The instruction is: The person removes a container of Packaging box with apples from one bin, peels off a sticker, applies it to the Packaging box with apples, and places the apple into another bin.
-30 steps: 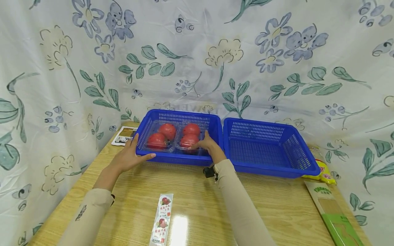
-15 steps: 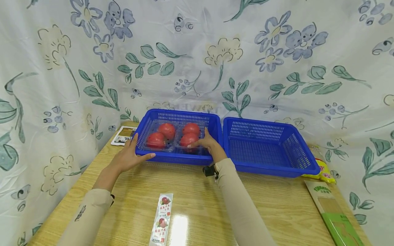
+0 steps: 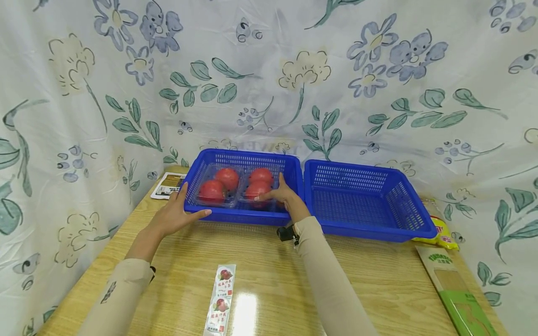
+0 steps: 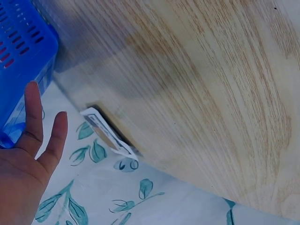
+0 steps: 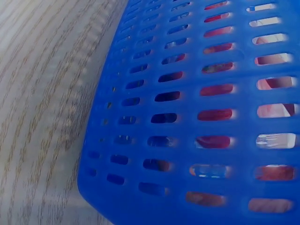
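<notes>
My left hand [image 3: 168, 217] rests against the front left corner of the left blue basket [image 3: 248, 218]. Its thumb lies along the front rim, and the fingers reach straight along the left side, as the left wrist view also shows. Inside that basket, two clear plastic boxes stand side by side, each with red round fruits. My right hand [image 3: 286, 195] reaches in over the front rim and grips the right clear fruit box [image 3: 242, 198], thumb at its near side, fingers at its right. The left clear fruit box [image 3: 231, 203] sits beside it. In the right wrist view the basket wall [image 5: 187, 105] hides most of the hand.
A second blue basket [image 3: 353, 205] stands to the right. A strip of fruit stickers [image 3: 220, 298] lies on the wooden table [image 3: 265, 261] in front. A white packet [image 3: 168, 185] lies at the left, a yellow bag [image 3: 441, 233] and a green packet [image 3: 454, 289] at the right. A flowered curtain [image 3: 269, 70] hangs behind.
Both hands keep their places at the left basket and the right fruit box. The right hand's fingers stand very slightly higher; the head view has shifted a little.
</notes>
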`<move>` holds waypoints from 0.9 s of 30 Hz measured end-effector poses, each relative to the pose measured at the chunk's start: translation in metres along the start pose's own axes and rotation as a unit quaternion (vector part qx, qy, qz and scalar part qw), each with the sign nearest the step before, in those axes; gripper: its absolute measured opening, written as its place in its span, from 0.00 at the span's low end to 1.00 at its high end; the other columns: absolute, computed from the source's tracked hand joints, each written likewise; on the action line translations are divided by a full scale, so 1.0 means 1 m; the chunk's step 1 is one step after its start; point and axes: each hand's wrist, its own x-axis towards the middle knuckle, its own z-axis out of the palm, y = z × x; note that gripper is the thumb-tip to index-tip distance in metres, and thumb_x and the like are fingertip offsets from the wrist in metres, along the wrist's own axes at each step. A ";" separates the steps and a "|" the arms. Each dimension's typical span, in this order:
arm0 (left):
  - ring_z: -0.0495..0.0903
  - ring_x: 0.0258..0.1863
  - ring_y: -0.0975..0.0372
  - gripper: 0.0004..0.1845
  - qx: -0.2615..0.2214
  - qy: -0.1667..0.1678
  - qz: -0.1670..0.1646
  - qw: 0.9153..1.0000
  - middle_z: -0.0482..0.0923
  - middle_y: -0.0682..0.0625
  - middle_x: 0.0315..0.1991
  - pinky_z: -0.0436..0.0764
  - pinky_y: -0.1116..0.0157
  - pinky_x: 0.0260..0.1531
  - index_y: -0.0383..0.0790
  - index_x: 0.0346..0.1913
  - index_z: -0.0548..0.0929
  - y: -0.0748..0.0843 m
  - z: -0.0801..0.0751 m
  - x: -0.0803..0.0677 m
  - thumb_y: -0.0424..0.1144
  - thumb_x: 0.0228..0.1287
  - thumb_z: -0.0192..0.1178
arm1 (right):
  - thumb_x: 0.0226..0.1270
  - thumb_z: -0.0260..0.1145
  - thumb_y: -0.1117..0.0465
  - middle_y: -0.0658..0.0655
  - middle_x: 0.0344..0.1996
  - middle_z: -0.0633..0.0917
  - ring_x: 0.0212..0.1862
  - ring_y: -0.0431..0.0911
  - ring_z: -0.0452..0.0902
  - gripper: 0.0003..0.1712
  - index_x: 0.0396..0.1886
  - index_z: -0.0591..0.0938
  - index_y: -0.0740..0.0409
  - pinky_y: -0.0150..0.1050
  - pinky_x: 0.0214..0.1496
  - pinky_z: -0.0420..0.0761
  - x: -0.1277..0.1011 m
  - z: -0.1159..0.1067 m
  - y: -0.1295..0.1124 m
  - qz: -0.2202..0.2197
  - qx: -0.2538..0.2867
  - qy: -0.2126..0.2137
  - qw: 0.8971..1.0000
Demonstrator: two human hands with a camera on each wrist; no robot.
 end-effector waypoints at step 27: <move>0.61 0.64 0.23 0.67 -0.003 0.004 0.004 1.000 0.43 0.20 0.73 0.68 0.31 0.55 0.40 0.78 0.28 0.001 -0.002 -0.004 0.77 0.56 0.55 | 0.55 0.74 0.71 0.63 0.78 0.47 0.45 0.55 0.80 0.68 0.81 0.40 0.33 0.45 0.39 0.86 -0.004 -0.004 -0.001 -0.034 0.164 0.000 0.986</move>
